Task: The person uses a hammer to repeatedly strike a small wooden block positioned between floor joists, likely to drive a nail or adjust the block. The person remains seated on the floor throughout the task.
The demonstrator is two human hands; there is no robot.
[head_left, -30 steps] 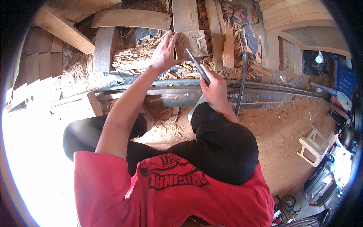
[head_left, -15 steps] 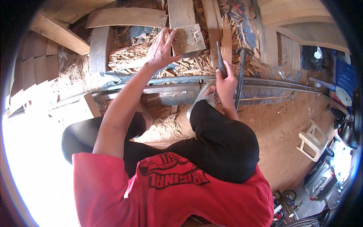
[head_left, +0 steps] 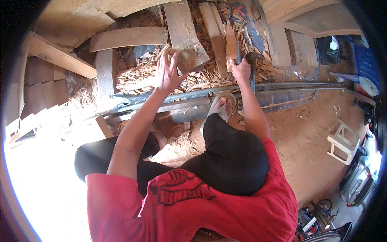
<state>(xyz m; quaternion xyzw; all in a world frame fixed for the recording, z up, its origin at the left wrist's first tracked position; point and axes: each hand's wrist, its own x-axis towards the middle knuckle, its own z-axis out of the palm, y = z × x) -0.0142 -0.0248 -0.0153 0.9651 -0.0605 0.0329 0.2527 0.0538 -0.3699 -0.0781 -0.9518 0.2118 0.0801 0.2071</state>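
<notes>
My left hand (head_left: 168, 73) has its fingers spread and curved at the left edge of a short wooden block (head_left: 194, 56). Whether the fingertips touch the block, I cannot tell. The block rests on the near end of a long board (head_left: 179, 24), tilted slightly. Further right, my right hand (head_left: 241, 72) is closed around a dark, tapered tool (head_left: 238, 53), its slim end pointing away from me. Just beside that hand stands a dark, long-handled tool (head_left: 252, 66) with a curved top. Its lower part is near the metal pipes.
Wood chips (head_left: 137, 78) cover the work area. A narrow plank (head_left: 213, 38) lies between my hands, and a curved board (head_left: 129, 38) at the far left. Metal pipes (head_left: 282, 85) run across in front of my feet. A cream stool (head_left: 343, 141) stands on the dirt floor at right.
My right hand has moved away from me, bringing the tapered tool up beside the long-handled one. My left hand has drawn back slightly from the block's top. The view has shifted a little.
</notes>
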